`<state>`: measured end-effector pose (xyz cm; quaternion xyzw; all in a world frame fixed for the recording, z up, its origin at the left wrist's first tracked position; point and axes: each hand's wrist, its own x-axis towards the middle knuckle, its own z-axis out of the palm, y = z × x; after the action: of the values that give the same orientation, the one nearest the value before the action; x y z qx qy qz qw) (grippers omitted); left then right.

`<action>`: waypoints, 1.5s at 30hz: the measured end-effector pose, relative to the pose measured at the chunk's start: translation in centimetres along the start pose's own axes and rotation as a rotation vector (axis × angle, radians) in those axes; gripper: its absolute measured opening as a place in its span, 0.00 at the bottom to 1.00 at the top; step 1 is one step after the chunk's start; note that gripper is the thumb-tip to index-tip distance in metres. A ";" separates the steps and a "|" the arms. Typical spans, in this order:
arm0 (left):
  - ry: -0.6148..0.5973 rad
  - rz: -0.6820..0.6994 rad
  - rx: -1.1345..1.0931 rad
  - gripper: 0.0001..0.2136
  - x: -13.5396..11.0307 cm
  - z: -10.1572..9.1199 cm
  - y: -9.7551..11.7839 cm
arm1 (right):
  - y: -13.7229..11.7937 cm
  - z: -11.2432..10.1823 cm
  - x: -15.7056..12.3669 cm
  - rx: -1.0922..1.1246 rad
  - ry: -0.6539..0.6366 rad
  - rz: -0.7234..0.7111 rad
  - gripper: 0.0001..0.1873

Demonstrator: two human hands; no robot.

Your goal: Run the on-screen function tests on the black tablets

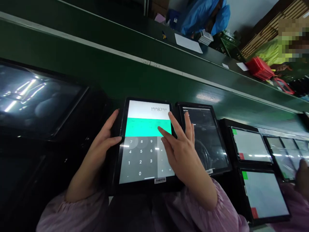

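A black tablet lies in front of me with a calculator on its screen: a white line of symbols at the top, a green band, and a grey number pad. My left hand grips the tablet's left edge, thumb resting on the bezel. My right hand hovers over the right side of the screen with fingers spread, the index fingertip touching the green band near the operator keys. Both wrists wear pink sleeves.
A dark tablet lies just right of mine, then several lit tablets with green and red corner marks. A large dark screen sits at left. Beyond runs a green conveyor carrying paper and red items. Another person's hand is at far right.
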<state>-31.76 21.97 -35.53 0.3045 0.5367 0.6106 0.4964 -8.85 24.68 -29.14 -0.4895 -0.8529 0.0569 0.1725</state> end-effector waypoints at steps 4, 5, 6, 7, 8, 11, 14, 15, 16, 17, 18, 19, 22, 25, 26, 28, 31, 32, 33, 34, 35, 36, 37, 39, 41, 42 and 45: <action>0.000 0.039 -0.013 0.32 0.5 -0.4 -0.5 | 3.9 -2.1 -0.9 -0.068 0.148 0.086 0.21; 0.013 0.047 0.001 0.32 0.7 -0.5 -0.5 | 5.2 -2.6 -1.0 -0.089 0.184 0.111 0.21; 0.030 0.060 0.022 0.32 0.9 -0.6 -0.5 | 6.4 -3.0 -1.1 -0.108 0.210 0.133 0.22; 0.045 0.078 0.051 0.32 1.1 -0.8 -0.5 | 7.6 -3.2 -1.2 -0.122 0.225 0.146 0.23; 0.058 0.098 0.079 0.31 1.3 -0.8 -0.5 | 8.5 -3.3 -1.2 -0.133 0.231 0.152 0.24; 0.071 0.105 0.114 0.30 1.9 -0.7 -0.3 | 10.3 -2.9 -1.1 -0.149 0.228 0.156 0.24; 0.122 0.069 0.118 0.28 2.5 0.1 0.1 | 10.5 -2.8 -1.1 -0.132 0.213 0.150 0.24; 0.143 0.071 0.132 0.28 2.8 0.5 0.3 | 10.4 -3.0 -1.2 -0.116 0.222 0.148 0.24; 0.162 0.080 0.145 0.27 3.2 0.8 0.4 | 10.4 -3.3 -1.3 -0.099 0.239 0.148 0.25; 0.175 0.089 0.152 0.27 3.6 1.0 0.6 | 10.3 -3.6 -1.5 -0.082 0.264 0.149 0.25; 0.179 0.094 0.153 0.27 4.1 1.2 0.8 | 10.3 -3.9 -1.7 -0.067 0.289 0.153 0.24; 0.177 0.096 0.155 0.27 4.6 1.4 1.0 | 10.3 -4.2 -2.0 -0.056 0.307 0.155 0.24; 0.169 0.072 0.183 0.29 5.9 1.8 1.3 | 10.7 -4.5 -2.9 -0.030 0.316 0.158 0.23; 0.186 0.010 0.215 0.34 6.3 2.3 1.5 | 11.0 -4.5 -3.7 -0.007 0.316 0.173 0.21; 0.200 0.005 0.222 0.35 6.4 2.5 1.5 | 11.1 -4.5 -4.0 -0.002 0.315 0.175 0.21; 0.235 0.029 0.242 0.34 6.3 2.8 1.6 | 11.1 -4.7 -4.3 0.006 0.293 0.161 0.21; 0.265 0.092 0.251 0.27 6.3 2.9 1.5 | 11.1 -4.9 -4.4 0.015 0.268 0.132 0.20; 0.256 0.117 0.239 0.25 6.3 2.8 1.4 | 11.1 -4.9 -4.3 0.012 0.267 0.127 0.20; 0.239 0.138 0.223 0.23 6.3 2.6 1.3 | 11.2 -4.8 -4.1 0.002 0.270 0.124 0.20; 0.218 0.152 0.206 0.22 6.3 2.5 1.1 | 11.4 -4.6 -3.9 -0.012 0.270 0.119 0.21; 0.199 0.155 0.192 0.22 6.3 2.3 1.0 | 11.6 -4.4 -3.7 -0.028 0.263 0.113 0.21; 0.184 0.151 0.186 0.22 6.3 2.1 0.9 | 11.8 -4.1 -3.4 -0.044 0.249 0.106 0.22; 0.177 0.149 0.190 0.23 6.3 2.0 0.8 | 11.9 -3.9 -3.0 -0.059 0.229 0.099 0.22; 0.178 0.165 0.223 0.24 6.3 1.8 0.7 | 12.1 -3.4 -2.4 -0.089 0.189 0.102 0.22; 0.183 0.195 0.262 0.23 6.2 1.7 0.7 | 12.2 -3.1 -1.8 -0.113 0.146 0.123 0.22; 0.188 0.203 0.277 0.23 6.2 1.7 0.7 | 12.1 -3.1 -1.7 -0.120 0.132 0.129 0.22; 0.189 0.215 0.304 0.24 6.0 1.8 0.7 | 11.8 -3.4 -1.5 -0.117 0.148 0.119 0.23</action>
<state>-32.29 28.28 -35.39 0.3726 0.6312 0.5982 0.3240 2.66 29.22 -29.41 -0.5515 -0.8090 -0.0191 0.2025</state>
